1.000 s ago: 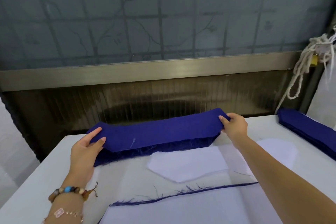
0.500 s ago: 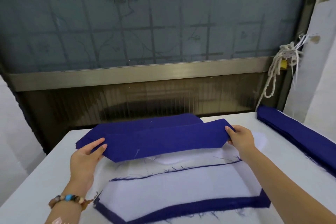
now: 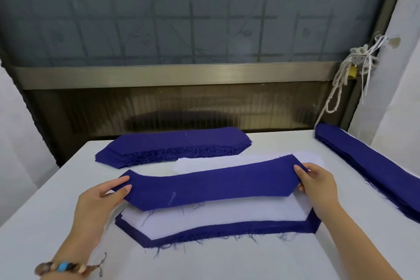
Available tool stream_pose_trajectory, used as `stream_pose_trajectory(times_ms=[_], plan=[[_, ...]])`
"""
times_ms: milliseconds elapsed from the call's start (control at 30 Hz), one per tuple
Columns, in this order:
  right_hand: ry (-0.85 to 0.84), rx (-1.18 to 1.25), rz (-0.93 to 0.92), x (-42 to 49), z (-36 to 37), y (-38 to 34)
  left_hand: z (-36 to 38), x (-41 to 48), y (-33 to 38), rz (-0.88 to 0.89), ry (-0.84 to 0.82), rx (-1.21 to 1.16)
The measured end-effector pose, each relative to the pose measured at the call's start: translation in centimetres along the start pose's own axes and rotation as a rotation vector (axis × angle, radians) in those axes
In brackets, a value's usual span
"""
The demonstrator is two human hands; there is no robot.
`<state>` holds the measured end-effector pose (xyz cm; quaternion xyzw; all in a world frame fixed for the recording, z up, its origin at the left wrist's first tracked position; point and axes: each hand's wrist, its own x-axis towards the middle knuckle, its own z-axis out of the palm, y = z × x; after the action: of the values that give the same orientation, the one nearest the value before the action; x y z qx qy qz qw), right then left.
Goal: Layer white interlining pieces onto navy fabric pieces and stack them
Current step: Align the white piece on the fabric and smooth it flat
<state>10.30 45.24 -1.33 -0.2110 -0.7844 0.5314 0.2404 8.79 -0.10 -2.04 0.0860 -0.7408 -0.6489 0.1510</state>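
Observation:
A long navy fabric piece point(image 3: 211, 185) hangs stretched between my hands just above the table. My left hand point(image 3: 102, 198) pinches its left end and my right hand point(image 3: 318, 182) pinches its right end. Below it lies a layered stack point(image 3: 218, 228), a white interlining piece point(image 3: 204, 218) on top with a navy border showing at the front and frayed threads along that edge. Further back, more white interlining pieces point(image 3: 227, 161) lie flat on the table. A stack of navy pieces point(image 3: 175, 143) sits at the back.
A second stack of navy pieces point(image 3: 372, 166) runs along the right edge of the white table point(image 3: 45, 223). Behind the table stand a metal rail and a dark window. A knotted white rope point(image 3: 347, 75) hangs at the right by a white curtain.
Both hands have carried the navy piece off the back stack toward me. It now hangs over the layered stack with white interlining on top. The camera has tilted down.

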Motion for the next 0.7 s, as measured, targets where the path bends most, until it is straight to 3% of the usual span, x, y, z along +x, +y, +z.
stream_pose_trajectory(times_ms=[700], plan=[[0.033, -0.368, -0.113, -2.2, -2.2, 1.8, -2.0, -2.9, 0.2, -0.088, -0.174, 0.191]])
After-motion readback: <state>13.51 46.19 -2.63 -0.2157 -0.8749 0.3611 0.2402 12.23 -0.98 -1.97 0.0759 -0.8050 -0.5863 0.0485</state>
